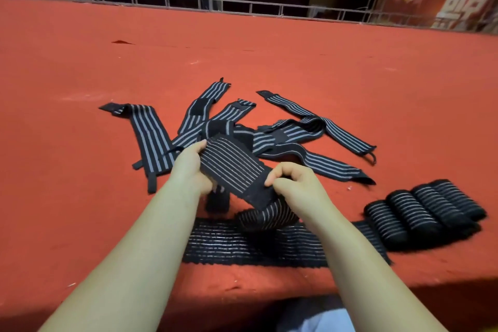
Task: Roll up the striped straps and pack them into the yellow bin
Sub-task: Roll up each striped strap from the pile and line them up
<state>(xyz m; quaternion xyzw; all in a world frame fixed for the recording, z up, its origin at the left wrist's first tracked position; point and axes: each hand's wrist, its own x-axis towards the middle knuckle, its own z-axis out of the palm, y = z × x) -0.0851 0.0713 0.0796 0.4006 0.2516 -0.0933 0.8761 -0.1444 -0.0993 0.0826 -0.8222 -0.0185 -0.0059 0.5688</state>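
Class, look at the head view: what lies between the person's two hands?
A stretch of striped strap spans the gap, pulled taut above the red table; the left hand holds its far end and the right hand pinches its near end.

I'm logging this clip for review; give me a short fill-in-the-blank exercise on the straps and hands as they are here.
1. Both the left hand and the right hand grip the same ____.
2. The finished rolls lie in a row of ____.
3. The rolls rest on the ____ table cover.
4. The loose straps lie ____ the hands.

Missing words: strap; four; red; beyond
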